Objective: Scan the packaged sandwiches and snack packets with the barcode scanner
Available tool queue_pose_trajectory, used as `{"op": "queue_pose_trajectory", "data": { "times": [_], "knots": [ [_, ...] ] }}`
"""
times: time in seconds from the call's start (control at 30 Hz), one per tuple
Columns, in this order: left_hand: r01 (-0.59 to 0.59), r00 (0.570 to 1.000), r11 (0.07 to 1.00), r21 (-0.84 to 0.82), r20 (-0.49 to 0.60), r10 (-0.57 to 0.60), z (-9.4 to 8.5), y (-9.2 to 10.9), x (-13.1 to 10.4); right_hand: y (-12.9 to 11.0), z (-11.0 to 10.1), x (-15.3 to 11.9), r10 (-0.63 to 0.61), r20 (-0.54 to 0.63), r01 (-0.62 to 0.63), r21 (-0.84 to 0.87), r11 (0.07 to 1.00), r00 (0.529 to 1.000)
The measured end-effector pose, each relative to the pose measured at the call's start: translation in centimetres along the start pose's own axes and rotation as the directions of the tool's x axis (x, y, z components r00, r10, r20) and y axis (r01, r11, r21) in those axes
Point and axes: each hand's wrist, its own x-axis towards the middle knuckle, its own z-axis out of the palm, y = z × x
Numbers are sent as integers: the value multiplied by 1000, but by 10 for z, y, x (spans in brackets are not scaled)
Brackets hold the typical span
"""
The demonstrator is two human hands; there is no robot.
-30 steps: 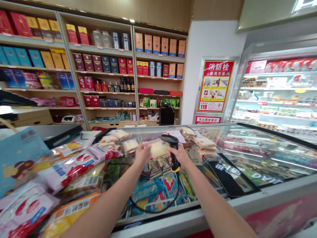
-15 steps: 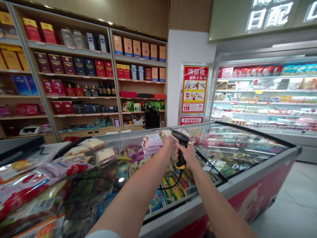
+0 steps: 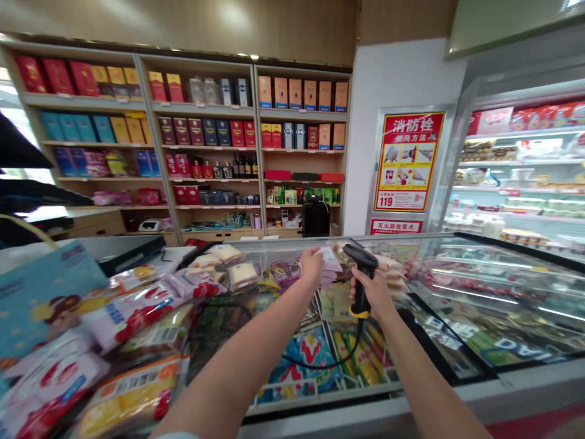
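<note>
In my right hand [image 3: 375, 291] is a black and yellow barcode scanner [image 3: 362, 268], held upright by its grip, its head tilted up to the left. A black cable [image 3: 326, 367] loops from the grip's foot across the freezer. My left hand [image 3: 312, 264] is closed at the edge of a pink-and-white packet [image 3: 329, 258] on top of a small stack; its fingertips are partly hidden. Right of the scanner lie pale bagged packets [image 3: 393, 277]. Purple packets [image 3: 281, 272] and clear-wrapped bread packs [image 3: 242, 275] lie to the left of my left hand.
A glass-topped chest freezer [image 3: 475, 277] with colourful ice-cream wrappers [image 3: 315, 356] spans the front. Bagged goods [image 3: 146, 305] and a blue printed bag [image 3: 48, 299] crowd the left. Behind stand shelves of boxes [image 3: 210, 134], a fire-hydrant poster [image 3: 409, 161] and a lit chiller [image 3: 525, 164].
The view has swung left. My left hand has moved away from the scanner, leftward to the pink-and-white stack. My right hand still grips the scanner, and the pale packets now show beside it.
</note>
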Motion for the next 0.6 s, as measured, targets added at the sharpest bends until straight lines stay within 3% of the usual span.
{"op": "queue_pose_trajectory", "data": {
  "times": [0.07,0.13,0.23,0.3,0.37,0.47,0.6],
  "knots": [
    [-9,991,992,128,-130,25,-48,12,15,7,22,0,8,37,-8,-9,1000,999],
    [-26,959,935,353,-255,123,-101,24,28,13,48,0,27,87,-24,-27,999,996],
    [123,911,789,602,-385,152,-171,36,41,23,90,0,80,172,-74,-39,996,982],
    [248,902,681,689,-421,97,-199,37,45,32,115,2,105,221,-97,-44,994,970],
    [340,899,561,755,-436,43,-212,33,45,43,135,3,115,253,-104,-60,993,961],
    [393,908,396,830,-419,-23,-213,21,43,61,148,3,125,289,-101,-98,990,949],
    [276,957,297,914,-291,6,-212,2,39,80,145,-1,156,337,-96,-188,977,928]
  ]
}}
